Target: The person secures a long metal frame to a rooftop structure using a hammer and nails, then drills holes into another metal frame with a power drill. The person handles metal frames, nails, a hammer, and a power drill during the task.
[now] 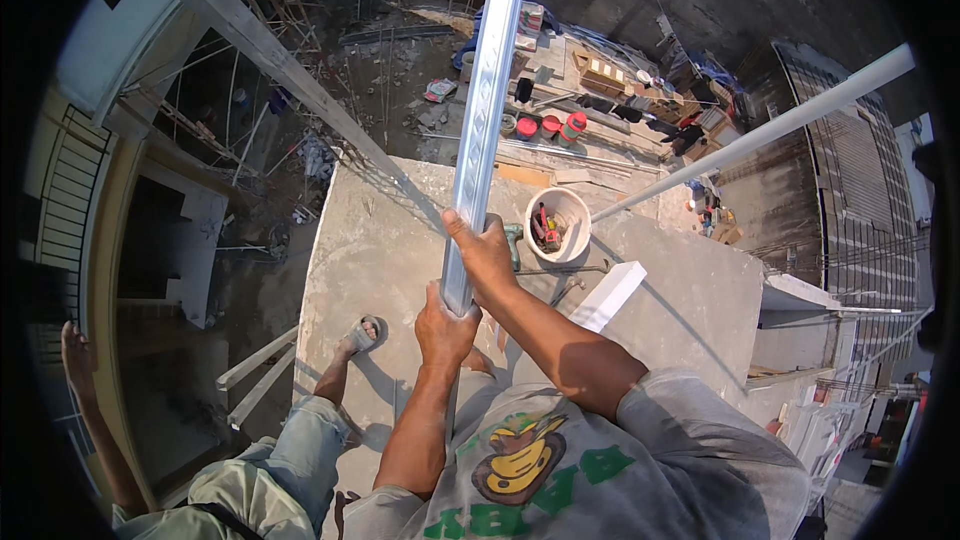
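On a concrete slab (355, 255) high above a cluttered building yard (410, 105), we grip a long silver metal channel (490, 90) in both hands, the right hand (487, 258) closed around it just above the left hand (445, 328), as it runs up past the top edge of our view. Just beyond our right forearm stands a white plastic bucket (575, 203), open at the top, with red and dark hand tools (545, 230) heaped against one side; their exact kinds we cannot make out. A green tool (514, 240), partly hidden by our right hand, lies beside the bucket, and a white rectangular length (610, 297) rests nearer us. Down in the yard, we spot red-topped buckets (551, 125) near open cardboard boxes (602, 73), their contents too small to tell. At our left, a co-worker's sandalled foot (365, 333) stands on the slab
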The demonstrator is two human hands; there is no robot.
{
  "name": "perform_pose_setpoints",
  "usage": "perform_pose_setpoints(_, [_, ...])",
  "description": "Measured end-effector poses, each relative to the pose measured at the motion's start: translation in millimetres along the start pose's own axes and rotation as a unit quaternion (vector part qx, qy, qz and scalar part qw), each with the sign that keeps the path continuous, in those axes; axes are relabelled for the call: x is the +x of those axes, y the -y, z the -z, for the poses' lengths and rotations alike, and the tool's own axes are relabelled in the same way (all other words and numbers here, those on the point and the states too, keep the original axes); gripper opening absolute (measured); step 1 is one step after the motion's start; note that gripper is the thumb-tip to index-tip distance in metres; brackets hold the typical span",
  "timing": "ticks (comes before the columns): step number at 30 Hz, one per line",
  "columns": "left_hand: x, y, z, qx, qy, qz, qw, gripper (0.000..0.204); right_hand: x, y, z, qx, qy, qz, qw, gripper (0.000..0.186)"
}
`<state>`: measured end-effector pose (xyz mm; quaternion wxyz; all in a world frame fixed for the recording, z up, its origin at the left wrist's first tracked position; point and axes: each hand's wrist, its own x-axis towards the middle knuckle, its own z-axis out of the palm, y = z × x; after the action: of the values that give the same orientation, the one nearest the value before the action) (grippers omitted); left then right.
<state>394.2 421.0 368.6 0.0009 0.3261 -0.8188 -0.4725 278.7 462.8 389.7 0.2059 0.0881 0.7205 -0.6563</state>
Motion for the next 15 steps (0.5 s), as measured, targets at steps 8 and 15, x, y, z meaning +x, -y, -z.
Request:
perform_pose_setpoints(8, [6,69,22,-0.135,0.105,-0.052,0.984,0.043,-36,-19,9,0.043,0.128,-0.008,0.991,0.046])
perform_pose_setpoints(15, [19,50,-6,-0.128,0.069,0.025,0.989,0.04,3,-32,24,0.009,0.072,-0.016,0.997,0.045])
